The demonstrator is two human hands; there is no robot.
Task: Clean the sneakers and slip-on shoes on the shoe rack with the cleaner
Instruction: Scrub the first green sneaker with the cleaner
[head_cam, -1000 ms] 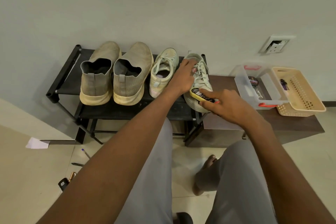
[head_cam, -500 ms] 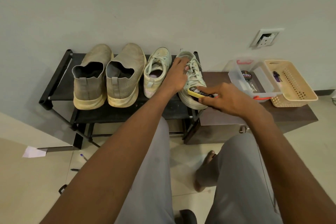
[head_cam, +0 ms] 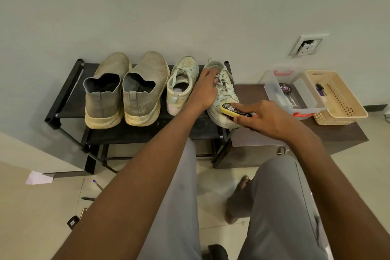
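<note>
Floor, far left: a scrap of white paper, two pens and a small dark tag lying on the tiles. Black shoe rack against the wall, top shelf carrying four shoes in a row, heels toward the camera. Left pair: two grey-beige slip-on shoes, dusty uppers, yellowed soles, standing side by side and touching. Next, left sneaker, pale, laced, standing free just beside the slip-ons. Left hand lies over the laced top of the right sneaker, fingers curled down onto the tongue and laces, steadying it. Right hand grips the cleaner, a yellow sponge block with a black label, index finger stretched along its top, sponge face pressed against the sneaker's outer side near the heel. Right of the rack, a dark brown low cabinet; on it a clear plastic box with red latches holding a round tin, and touching it a beige perforated basket. Wall socket above.
</note>
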